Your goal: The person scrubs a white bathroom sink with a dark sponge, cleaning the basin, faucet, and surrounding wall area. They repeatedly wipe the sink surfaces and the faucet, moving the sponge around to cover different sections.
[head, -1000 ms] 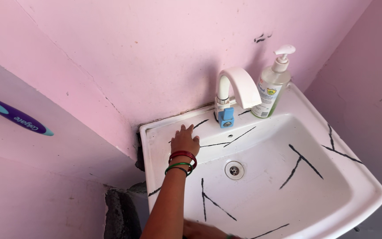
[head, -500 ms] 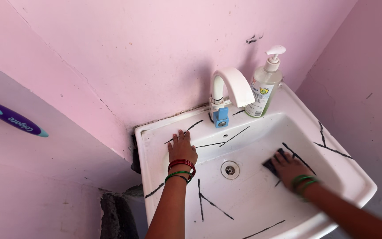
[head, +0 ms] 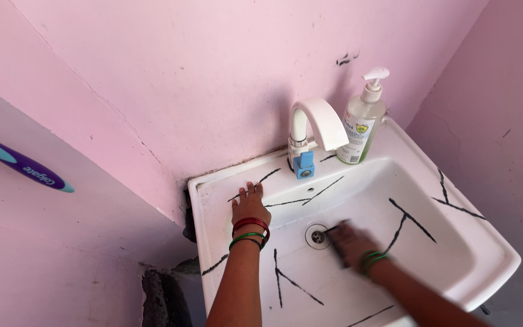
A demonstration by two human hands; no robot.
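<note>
A white wall-mounted sink [head: 493, 241] has several black marks [head: 411, 218] across its basin and rim. My left hand [head: 249, 208], with red and green bangles at the wrist, lies flat on the back left rim with the fingers together. My right hand [head: 352, 244], also with green bangles, is blurred inside the basin just right of the drain [head: 317, 237]. It presses a small dark pad [head: 336, 230] against the basin; most of the pad is hidden under the fingers.
A white curved faucet [head: 317, 123] with a blue handle [head: 303, 165] stands at the back of the sink. A clear pump bottle of soap [head: 362, 124] is beside it. Pink walls close in on every side. A blue and purple toothbrush [head: 22, 162] sticks out at the left.
My right hand came into the basin from below, reached the right side, then swept left to the drain. My left hand stayed on the rim.
</note>
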